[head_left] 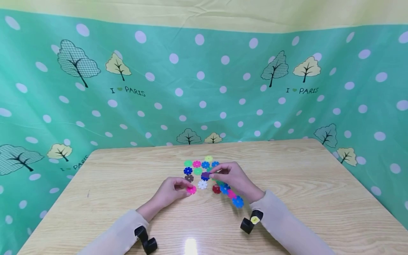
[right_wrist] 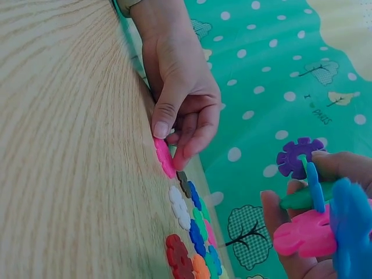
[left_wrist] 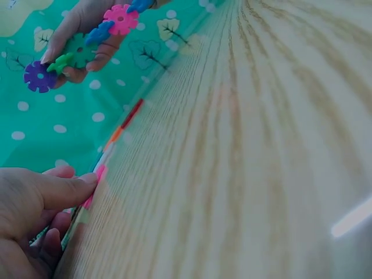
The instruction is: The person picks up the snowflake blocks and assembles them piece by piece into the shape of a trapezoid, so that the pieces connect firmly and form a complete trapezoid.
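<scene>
My left hand pinches a pink snowflake disc at the tabletop, thumb against its edge. Beside that disc lie a white disc and a brown disc. Raised above the table, my right hand grips a chain of interlocked snowflake discs. A purple disc forms the chain's far end, near the thumb and fingertips. Green, blue and pink discs follow, with a large blue disc at the near end. Part of the chain is hidden by the right hand in the head view.
Several loose discs lie flat in a cluster beyond the hands, among them a yellow disc, a light green disc and a dark red disc. Behind the wooden table hangs a green dotted curtain.
</scene>
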A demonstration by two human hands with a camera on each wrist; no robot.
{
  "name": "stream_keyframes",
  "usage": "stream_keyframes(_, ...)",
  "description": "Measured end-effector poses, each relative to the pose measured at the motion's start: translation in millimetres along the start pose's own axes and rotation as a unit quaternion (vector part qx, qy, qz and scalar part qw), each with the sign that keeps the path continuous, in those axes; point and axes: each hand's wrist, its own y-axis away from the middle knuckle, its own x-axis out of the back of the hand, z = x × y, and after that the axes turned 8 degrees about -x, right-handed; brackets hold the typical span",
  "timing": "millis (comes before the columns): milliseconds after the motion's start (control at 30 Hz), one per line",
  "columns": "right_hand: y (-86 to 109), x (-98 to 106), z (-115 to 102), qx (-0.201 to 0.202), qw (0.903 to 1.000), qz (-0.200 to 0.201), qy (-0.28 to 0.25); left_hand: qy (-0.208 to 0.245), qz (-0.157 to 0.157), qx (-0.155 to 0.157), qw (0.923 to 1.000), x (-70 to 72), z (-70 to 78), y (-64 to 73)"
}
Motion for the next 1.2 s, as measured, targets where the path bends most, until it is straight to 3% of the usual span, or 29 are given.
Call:
stream_keyframes(567, 1.0, 0.8, -1.4, -0.001, 1.0, 0.0, -0.002, -0.006, 0.02, -0.014, 0.9997, -0.3, 1.6, 0.2)
stream_keyframes(933, 1.2, 0.5, -1.8, -0.006, 1.0, 0.001, 0.001, -0.029, 0.011, -0.002, 0.9995, -1.2, 0.8, 0.2)
stream_keyframes(1200, -0.1, 1.2, -1.0, -0.007, 1.0, -0.001, 0.001, -0.032, 0.008, -0.011, 0.9994, -1.3, -0.9, -1.5)
